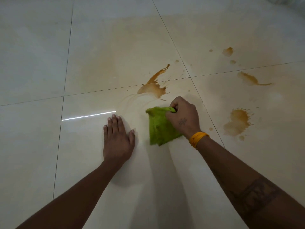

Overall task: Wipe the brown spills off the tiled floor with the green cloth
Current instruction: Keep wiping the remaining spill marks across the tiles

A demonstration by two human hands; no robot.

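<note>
My right hand (182, 115) grips the green cloth (159, 128), fingers curled round its far edge, and holds it against the glossy cream tiled floor (92, 63). Just beyond the cloth lies a large brown spill (152, 89) with a long streak running up and right. A faint smeared arc of brown sits to the left of the cloth. My left hand (118, 138) rests flat on the tile, fingers straight, a short way left of the cloth. More brown spills lie to the right: a round splat (237, 122), a streaked patch (249, 79) and a small patch (228, 51).
Dark grout lines cross the floor and meet at a joint (190, 77) beyond my right hand. Small brown droplets (233, 61) dot the tiles on the right. A pale object edge (290, 0) shows at the top right corner. A yellow band (198, 138) circles my right wrist.
</note>
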